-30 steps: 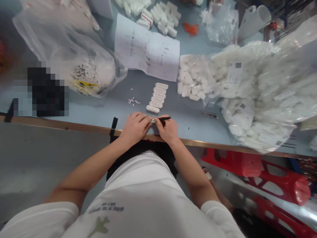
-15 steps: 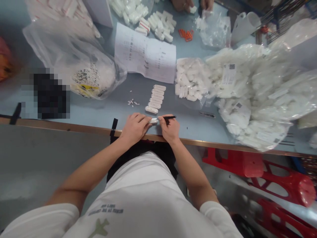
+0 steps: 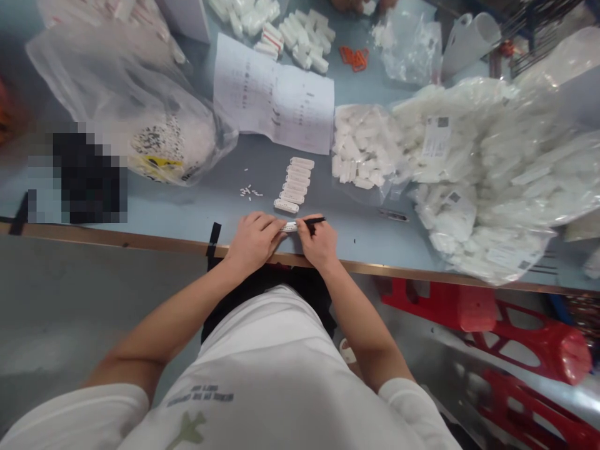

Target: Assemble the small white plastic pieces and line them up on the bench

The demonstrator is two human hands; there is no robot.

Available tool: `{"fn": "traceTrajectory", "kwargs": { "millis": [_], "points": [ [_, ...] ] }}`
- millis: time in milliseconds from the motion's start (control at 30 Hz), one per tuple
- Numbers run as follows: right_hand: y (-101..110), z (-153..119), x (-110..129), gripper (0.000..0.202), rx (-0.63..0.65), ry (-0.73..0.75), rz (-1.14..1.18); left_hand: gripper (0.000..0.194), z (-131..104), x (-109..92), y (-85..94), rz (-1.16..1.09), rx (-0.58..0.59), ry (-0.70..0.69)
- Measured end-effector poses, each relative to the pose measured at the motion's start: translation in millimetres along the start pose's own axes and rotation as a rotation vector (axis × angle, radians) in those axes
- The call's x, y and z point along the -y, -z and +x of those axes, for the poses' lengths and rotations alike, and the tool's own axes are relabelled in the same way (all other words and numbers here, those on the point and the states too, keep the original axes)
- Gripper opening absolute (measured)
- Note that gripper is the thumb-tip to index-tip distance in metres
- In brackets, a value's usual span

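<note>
Near the table's front edge, my left hand (image 3: 254, 240) has its fingers closed on the left end of a small white plastic strip (image 3: 289, 227). My right hand (image 3: 319, 242) pinches a black pen-like tool (image 3: 314, 220), its tip end at the strip's right part. Just beyond the strip, several similar white pieces (image 3: 295, 185) lie in a column on the table. Left of that column are several tiny white bits (image 3: 250, 191). The exact contact between tool and strip is too small to tell.
Printed sheets (image 3: 276, 94) lie behind the pieces. Clear bags of white parts (image 3: 365, 147) fill the right side, with a cutter (image 3: 394, 215) before them. A plastic bag (image 3: 173, 144) sits left. Another person's hands (image 3: 365, 6) are at the far edge. Red stools (image 3: 473, 306) stand below right.
The black tool in my right hand has tilted slightly and shifted a little left with the hand. My left hand still holds the strip. The camera view has shifted slightly.
</note>
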State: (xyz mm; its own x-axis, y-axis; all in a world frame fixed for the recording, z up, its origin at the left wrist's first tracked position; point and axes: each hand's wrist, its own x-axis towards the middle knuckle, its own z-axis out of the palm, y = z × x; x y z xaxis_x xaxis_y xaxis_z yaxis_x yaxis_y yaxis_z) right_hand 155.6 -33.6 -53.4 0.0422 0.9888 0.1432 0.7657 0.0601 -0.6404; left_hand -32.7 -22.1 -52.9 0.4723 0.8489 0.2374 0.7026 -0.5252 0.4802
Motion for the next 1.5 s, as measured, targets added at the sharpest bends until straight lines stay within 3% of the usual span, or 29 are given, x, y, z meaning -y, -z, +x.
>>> {"fn": "traceTrajectory", "kwargs": {
  "millis": [433, 767, 1033, 1500],
  "points": [
    [6.3, -2.3, 3.3, 0.044, 0.011, -0.058, 0.073, 0.032, -0.8, 0.6, -0.3, 0.019, 0.007, -0.003],
    [-0.2, 0.5, 0.9, 0.045, 0.07, 0.032, -0.012, 0.032, 0.4, -1.2, 2.0, 0.011, 0.011, -0.004],
    [4.8, -2.7, 3.1, 0.047, -0.005, -0.039, 0.061, 0.031, 0.6, -1.4, 1.9, -0.003, 0.011, 0.006],
    [-0.6, 2.9, 3.6, 0.042, 0.072, -0.029, 0.04, 0.031, 0.7, -2.8, 2.2, -0.015, 0.014, 0.019]
  ]
}}
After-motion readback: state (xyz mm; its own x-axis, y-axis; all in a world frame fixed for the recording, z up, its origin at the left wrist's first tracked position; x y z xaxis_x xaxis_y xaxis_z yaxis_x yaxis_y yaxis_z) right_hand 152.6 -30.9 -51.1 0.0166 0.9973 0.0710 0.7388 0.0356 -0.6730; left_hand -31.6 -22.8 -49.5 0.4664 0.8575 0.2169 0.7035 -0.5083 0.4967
